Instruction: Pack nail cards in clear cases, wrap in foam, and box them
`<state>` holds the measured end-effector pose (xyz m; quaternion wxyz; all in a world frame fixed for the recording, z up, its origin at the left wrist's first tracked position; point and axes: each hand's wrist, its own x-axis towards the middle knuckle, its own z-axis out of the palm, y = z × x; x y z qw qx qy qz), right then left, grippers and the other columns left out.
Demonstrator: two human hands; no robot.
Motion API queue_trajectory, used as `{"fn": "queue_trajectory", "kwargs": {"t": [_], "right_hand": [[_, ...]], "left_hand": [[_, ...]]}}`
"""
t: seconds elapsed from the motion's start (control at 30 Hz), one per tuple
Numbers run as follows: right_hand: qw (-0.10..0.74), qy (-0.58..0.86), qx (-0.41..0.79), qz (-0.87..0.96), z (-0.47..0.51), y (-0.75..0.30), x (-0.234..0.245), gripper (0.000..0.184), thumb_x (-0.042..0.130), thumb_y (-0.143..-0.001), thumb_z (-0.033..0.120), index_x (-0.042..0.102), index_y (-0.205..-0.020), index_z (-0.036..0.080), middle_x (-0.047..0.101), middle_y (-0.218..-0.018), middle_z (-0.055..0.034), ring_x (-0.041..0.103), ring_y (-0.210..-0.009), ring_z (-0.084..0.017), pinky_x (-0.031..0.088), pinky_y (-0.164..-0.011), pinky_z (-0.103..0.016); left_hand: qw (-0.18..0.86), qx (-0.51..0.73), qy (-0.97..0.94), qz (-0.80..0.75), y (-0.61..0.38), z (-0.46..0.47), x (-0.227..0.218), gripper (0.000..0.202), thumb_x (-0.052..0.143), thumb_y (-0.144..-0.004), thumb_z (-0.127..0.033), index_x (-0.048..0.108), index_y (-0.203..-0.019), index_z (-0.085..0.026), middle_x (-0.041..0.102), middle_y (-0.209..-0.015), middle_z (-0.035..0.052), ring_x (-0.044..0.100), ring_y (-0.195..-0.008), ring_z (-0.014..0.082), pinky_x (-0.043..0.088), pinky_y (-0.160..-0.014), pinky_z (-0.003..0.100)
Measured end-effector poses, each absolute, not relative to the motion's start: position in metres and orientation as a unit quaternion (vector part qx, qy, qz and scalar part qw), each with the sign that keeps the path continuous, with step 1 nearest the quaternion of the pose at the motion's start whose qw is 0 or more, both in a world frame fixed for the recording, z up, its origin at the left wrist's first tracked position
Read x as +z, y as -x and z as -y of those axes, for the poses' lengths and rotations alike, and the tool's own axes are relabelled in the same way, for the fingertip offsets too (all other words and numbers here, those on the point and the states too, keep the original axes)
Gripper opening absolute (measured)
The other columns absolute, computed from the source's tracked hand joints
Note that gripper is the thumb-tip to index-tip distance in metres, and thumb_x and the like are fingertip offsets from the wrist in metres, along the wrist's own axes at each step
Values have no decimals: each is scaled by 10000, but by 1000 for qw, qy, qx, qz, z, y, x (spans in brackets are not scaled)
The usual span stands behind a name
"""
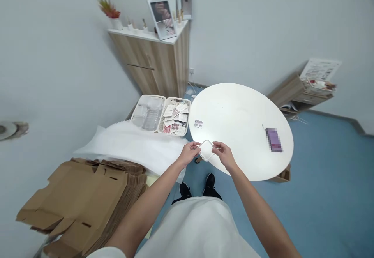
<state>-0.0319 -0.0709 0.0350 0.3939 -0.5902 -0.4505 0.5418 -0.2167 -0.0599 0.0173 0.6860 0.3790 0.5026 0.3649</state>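
A small square, clear-looking plastic piece with a pale rim [206, 151], perhaps a lid or shallow case, is held up over the near edge of the round white table [233, 113]. My left hand [189, 152] pinches its left side, and my right hand [224, 154] pinches the right side. Whether anything lies inside the piece is too small to tell. Just beyond my left hand, a small sheet with purplish nail-like shapes [198, 123] rests flat on the tabletop.
Left of the table are a white basket of printed packets [175, 113] and another basket of clear plastic cases [148, 113]. White foam sheeting [137, 145] and stacked flat cardboard boxes [84, 191] are nearer. A blurred-out purple object [274, 140] lies at the table's right.
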Motion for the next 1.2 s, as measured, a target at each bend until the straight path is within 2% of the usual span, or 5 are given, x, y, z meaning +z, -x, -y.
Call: {"fn": "queue_trajectory", "kwargs": {"t": [0.2, 0.47, 0.77, 1.07, 1.2], "right_hand": [[400, 613, 544, 411, 97, -37, 32, 446, 601, -654, 434, 533, -1041, 223, 565, -871, -26, 576, -679, -134, 451, -704, -335], [374, 605, 512, 481, 83, -125, 35, 362, 594, -650, 432, 580, -934, 207, 573, -841, -23, 510, -639, -114, 436, -624, -290], [405, 573, 580, 414, 67, -175, 25, 312, 637, -606, 413, 479, -762, 194, 529, -745, 15, 576, -600, -122, 468, -642, -311], [437, 576, 590, 359, 76, -171, 12, 323, 608, -630, 448, 404, -696, 206, 505, -728, 30, 599, -655, -141, 484, -654, -320], [391, 620, 493, 468, 76, -171, 13, 283, 585, -661, 424, 459, -806, 217, 541, -863, -25, 589, -824, -197, 471, -713, -360]], "left_hand": [[681, 332, -442, -479, 149, 55, 13, 455, 676, -641, -319, 499, -1026, -153, 587, -742, 26, 580, -671, 118, 442, -644, 264], [653, 288, -541, -445, 66, 35, 20, 440, 676, -635, -298, 514, -1017, -155, 594, -720, 21, 576, -673, 121, 431, -673, 281], [628, 328, -494, -504, 12, 19, 18, 422, 629, -686, -354, 505, -1040, -162, 580, -986, 98, 577, -818, 143, 427, -738, 298], [674, 310, -468, -480, 6, 30, 10, 465, 628, -687, -352, 438, -1073, -177, 595, -788, 29, 589, -682, 114, 441, -708, 302], [666, 304, -489, -474, 8, 23, 10, 453, 610, -700, -360, 443, -1083, -184, 588, -764, 17, 581, -667, 110, 439, -691, 285]]}}
